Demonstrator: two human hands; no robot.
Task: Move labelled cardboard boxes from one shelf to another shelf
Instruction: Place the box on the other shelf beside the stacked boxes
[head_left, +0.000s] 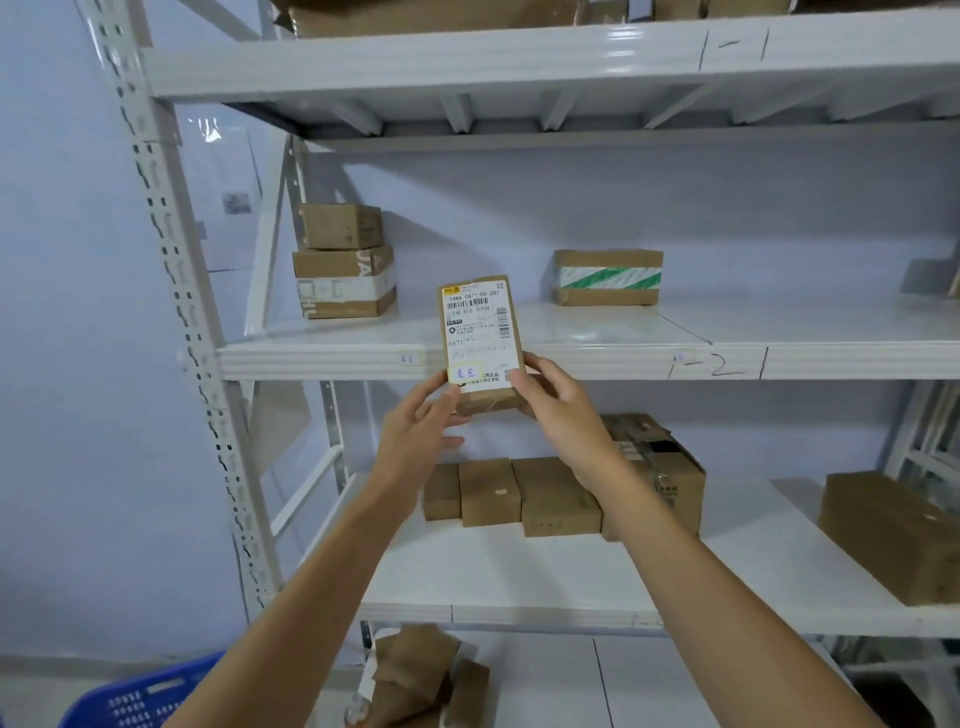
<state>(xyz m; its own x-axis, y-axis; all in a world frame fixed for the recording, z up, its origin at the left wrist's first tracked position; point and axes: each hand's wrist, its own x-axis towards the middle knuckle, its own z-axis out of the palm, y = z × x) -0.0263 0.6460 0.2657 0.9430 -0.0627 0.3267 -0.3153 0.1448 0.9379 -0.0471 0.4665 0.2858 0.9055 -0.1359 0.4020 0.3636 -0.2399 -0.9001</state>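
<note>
At frame centre, left hand (415, 415) and right hand (545, 400) pinch only the labelled cardboard box's (480, 332) lower end, seemingly fingertip-light, so it could tip forward off the shelf edge (322, 361).

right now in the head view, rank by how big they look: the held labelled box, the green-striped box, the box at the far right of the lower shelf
1. Far-right box, largest, though cut off by the frame edge.
2. Held labelled box and green-striped box: too close to rank; the held one is nearer the camera, which inflates it.
</note>
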